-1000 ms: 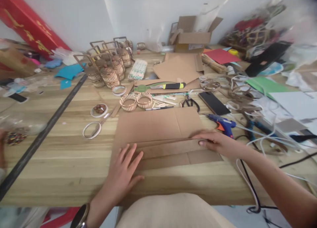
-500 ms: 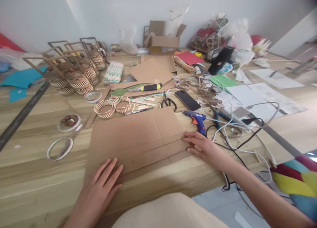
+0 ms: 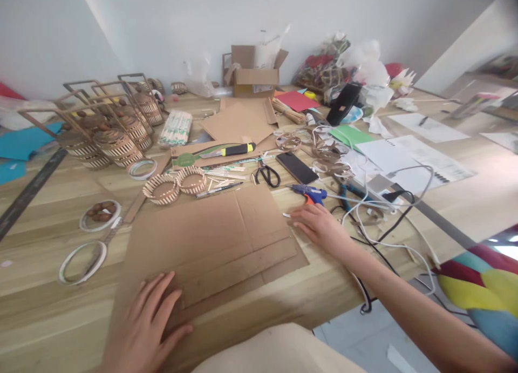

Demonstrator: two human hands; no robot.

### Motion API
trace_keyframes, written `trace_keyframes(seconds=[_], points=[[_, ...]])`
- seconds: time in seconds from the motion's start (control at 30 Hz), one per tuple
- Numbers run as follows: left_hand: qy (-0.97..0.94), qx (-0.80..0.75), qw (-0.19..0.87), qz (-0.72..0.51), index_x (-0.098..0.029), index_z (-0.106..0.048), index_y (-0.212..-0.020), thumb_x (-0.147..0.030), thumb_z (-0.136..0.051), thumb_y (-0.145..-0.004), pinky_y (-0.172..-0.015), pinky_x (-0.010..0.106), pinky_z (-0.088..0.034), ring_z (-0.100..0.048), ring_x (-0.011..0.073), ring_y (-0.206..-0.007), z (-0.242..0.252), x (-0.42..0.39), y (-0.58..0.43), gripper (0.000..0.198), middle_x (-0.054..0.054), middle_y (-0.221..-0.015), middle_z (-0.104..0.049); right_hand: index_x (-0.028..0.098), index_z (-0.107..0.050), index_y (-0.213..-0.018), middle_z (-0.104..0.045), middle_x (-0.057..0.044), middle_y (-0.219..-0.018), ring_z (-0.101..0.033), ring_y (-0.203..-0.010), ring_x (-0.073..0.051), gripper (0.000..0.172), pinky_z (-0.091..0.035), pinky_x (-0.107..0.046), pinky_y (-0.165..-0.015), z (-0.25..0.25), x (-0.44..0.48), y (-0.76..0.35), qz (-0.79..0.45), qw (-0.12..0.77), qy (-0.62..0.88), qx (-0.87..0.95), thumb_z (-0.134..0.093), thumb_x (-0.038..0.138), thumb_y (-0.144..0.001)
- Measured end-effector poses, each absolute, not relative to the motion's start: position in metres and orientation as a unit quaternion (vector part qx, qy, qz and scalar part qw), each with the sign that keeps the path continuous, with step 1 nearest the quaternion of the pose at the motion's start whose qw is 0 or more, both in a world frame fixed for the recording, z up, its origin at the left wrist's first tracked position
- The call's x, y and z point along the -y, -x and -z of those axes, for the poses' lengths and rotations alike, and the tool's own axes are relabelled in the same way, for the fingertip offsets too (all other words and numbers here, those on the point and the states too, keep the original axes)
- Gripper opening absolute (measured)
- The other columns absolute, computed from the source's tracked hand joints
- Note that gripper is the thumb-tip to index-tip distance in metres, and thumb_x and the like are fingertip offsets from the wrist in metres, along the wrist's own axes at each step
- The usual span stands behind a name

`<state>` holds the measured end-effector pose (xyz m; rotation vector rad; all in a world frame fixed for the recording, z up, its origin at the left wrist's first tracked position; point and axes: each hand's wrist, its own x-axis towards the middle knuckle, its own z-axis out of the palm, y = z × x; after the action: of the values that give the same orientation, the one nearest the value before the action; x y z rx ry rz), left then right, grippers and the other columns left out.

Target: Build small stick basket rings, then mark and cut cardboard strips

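Note:
A flat brown cardboard sheet [image 3: 210, 238] with a folded strip along its near side lies on the wooden table [image 3: 44, 265] in front of me. My left hand [image 3: 148, 321] rests flat on the sheet's near left corner, fingers spread. My right hand [image 3: 319, 226] lies just off the sheet's right edge with fingers stretched out, holding nothing. A blue and orange glue gun [image 3: 309, 194] lies just beyond its fingertips.
Beyond the sheet lie scissors [image 3: 266, 174], a black phone [image 3: 297, 167], a yellow-handled knife [image 3: 232, 149], two stick rings [image 3: 176, 181] and tape rolls [image 3: 79, 262]. Wooden lantern frames [image 3: 105, 127] stand back left. Cables [image 3: 384, 222], papers [image 3: 408, 157] and a cardboard box [image 3: 251, 76] crowd the right and back.
The view has swung to the right. My right hand has come off the cardboard's folded strip and moved toward the glue gun. My left hand has stayed flat on the sheet.

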<state>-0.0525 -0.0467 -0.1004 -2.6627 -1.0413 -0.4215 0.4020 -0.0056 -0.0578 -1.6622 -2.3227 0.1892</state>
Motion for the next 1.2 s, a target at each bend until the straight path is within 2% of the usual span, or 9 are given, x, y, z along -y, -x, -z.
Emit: trace_keyframes(seconds=[0.1,0.2,0.27,0.33,0.43,0.5,0.63,0.97,1.2], points=[[0.909,0.362,0.127,0.162,-0.018,-0.069,-0.101,-0.068,-0.045,-0.094,-0.096,0.052,-0.046,-0.059,0.0356,-0.116,0.095,0.044,0.039,0.055,0.017,-0.128,-0.065,0.020,-0.071,-0.105,-0.071,-0.011,-0.104,-0.063,-0.097,-0.026,0.021,-0.050,-0.043,-0.090,0.067,-0.013,-0.406,-0.020,0.103,0.617,0.780,-0.054,0.026,-0.095],[0.918,0.348,0.113,0.156,-0.018,-0.065,-0.121,-0.068,-0.043,-0.095,-0.102,0.050,-0.044,-0.055,0.0337,-0.124,0.091,0.040,0.025,0.061,0.016,-0.137,-0.060,0.019,-0.071,-0.101,-0.068,-0.015,-0.108,-0.060,-0.100,-0.030,0.024,-0.049,-0.048,-0.089,0.066,-0.016,-0.406,0.008,0.108,0.646,0.755,-0.049,0.026,-0.096],[0.932,0.319,0.101,0.138,-0.019,-0.058,-0.135,-0.067,-0.042,-0.096,-0.105,0.049,-0.042,-0.050,0.0332,-0.131,0.090,0.036,0.016,0.064,0.014,-0.144,-0.055,0.018,-0.070,-0.108,-0.067,-0.017,-0.113,-0.059,-0.105,-0.032,0.028,-0.048,-0.051,-0.093,0.058,-0.007,-0.403,0.008,0.124,0.636,0.762,-0.046,0.027,-0.098],[0.949,0.283,0.081,0.116,-0.023,-0.053,-0.142,-0.064,-0.043,-0.098,-0.107,0.049,-0.041,-0.045,0.0324,-0.135,0.090,0.032,0.007,0.061,0.011,-0.148,-0.052,0.020,-0.068,-0.119,-0.067,-0.015,-0.119,-0.059,-0.111,-0.030,0.031,-0.047,-0.051,-0.098,0.051,0.007,-0.397,-0.040,0.137,0.576,0.805,-0.046,0.031,-0.100],[0.962,0.248,0.047,0.103,-0.027,-0.058,-0.136,-0.046,-0.047,-0.102,-0.101,0.043,-0.047,-0.049,0.0283,-0.130,0.091,0.027,-0.005,0.041,0.007,-0.144,-0.057,0.026,-0.061,-0.135,-0.064,-0.012,-0.131,-0.056,-0.122,-0.029,0.040,-0.047,-0.049,-0.103,0.049,0.029,-0.388,-0.137,0.124,0.481,0.857,-0.055,0.039,-0.097],[0.965,0.237,0.036,0.107,-0.024,-0.062,-0.131,-0.029,-0.046,-0.103,-0.095,0.039,-0.051,-0.053,0.0261,-0.124,0.091,0.024,-0.013,0.032,0.007,-0.139,-0.061,0.027,-0.059,-0.138,-0.065,-0.012,-0.131,-0.057,-0.122,-0.029,0.043,-0.049,-0.049,-0.102,0.053,0.038,-0.385,-0.163,0.109,0.480,0.855,-0.057,0.035,-0.096],[0.971,0.203,0.035,0.121,-0.019,-0.064,-0.126,-0.008,-0.039,-0.099,-0.088,0.036,-0.055,-0.058,0.0236,-0.112,0.087,0.019,-0.031,0.039,0.007,-0.135,-0.064,0.026,-0.062,-0.135,-0.068,-0.012,-0.121,-0.061,-0.112,-0.028,0.039,-0.054,-0.048,-0.097,0.058,0.048,-0.390,-0.170,0.107,0.512,0.835,-0.054,0.028,-0.097],[0.973,0.206,-0.018,0.103,-0.025,-0.060,-0.134,-0.002,-0.037,-0.092,-0.085,0.035,-0.056,-0.058,0.0214,-0.105,0.085,0.019,-0.048,0.053,0.003,-0.140,-0.062,0.027,-0.064,-0.133,-0.066,-0.012,-0.121,-0.061,-0.112,-0.029,0.040,-0.054,-0.046,-0.095,0.056,0.050,-0.402,-0.197,0.076,0.521,0.827,-0.055,0.022,-0.094],[0.975,0.200,-0.008,0.094,-0.024,-0.062,-0.131,-0.002,-0.039,-0.093,-0.083,0.034,-0.055,-0.059,0.0218,-0.101,0.084,0.017,-0.048,0.050,0.004,-0.140,-0.062,0.025,-0.068,-0.127,-0.065,-0.013,-0.124,-0.060,-0.116,-0.029,0.036,-0.052,-0.046,-0.099,0.051,0.044,-0.400,-0.216,0.077,0.513,0.827,-0.056,0.022,-0.093]])
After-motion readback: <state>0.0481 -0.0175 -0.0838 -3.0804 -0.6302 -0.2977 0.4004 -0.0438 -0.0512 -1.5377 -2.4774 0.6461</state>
